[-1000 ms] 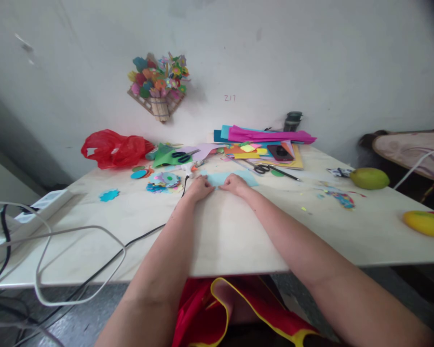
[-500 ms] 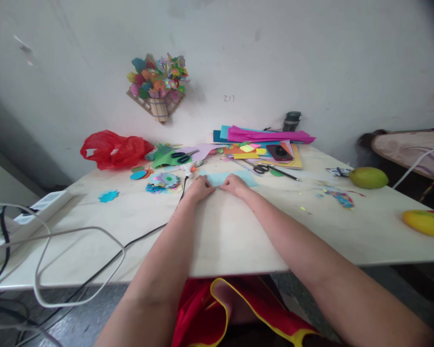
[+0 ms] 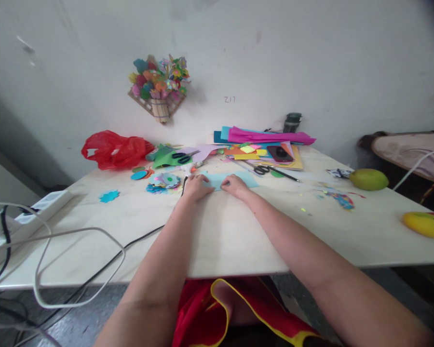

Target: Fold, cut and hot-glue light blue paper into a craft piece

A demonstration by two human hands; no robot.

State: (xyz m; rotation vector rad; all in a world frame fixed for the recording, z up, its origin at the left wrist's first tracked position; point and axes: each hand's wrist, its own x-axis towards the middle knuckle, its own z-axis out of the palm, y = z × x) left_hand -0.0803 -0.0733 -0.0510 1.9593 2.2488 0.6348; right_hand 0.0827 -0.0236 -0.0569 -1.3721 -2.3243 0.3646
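A light blue sheet of paper (image 3: 249, 179) lies flat on the table in front of me. My left hand (image 3: 198, 187) rests at its left end, fingers bent and pressed together on the near edge. On the same edge, a short way to the right, my right hand (image 3: 236, 185) is closed with thumb and forefinger pinched at the paper. The fingertips are small and partly hidden. Just behind my left hand lies a white glue gun (image 3: 188, 168), its black cord running under my left forearm. A stack of paper flowers (image 3: 164, 181) is left of that hand.
Dark scissors (image 3: 183, 157), another pair of scissors (image 3: 261, 169) and a black pen (image 3: 285, 174) lie farther back. A phone (image 3: 279, 153) rests on coloured sheets. Mangoes (image 3: 369, 179) are at the right; a power strip (image 3: 43, 207) with loose cables is at the left.
My left hand has shifted slightly left and its fingers have moved on the paper. The right hand stays nearly in place, with a little more of the sheet showing between the hands.
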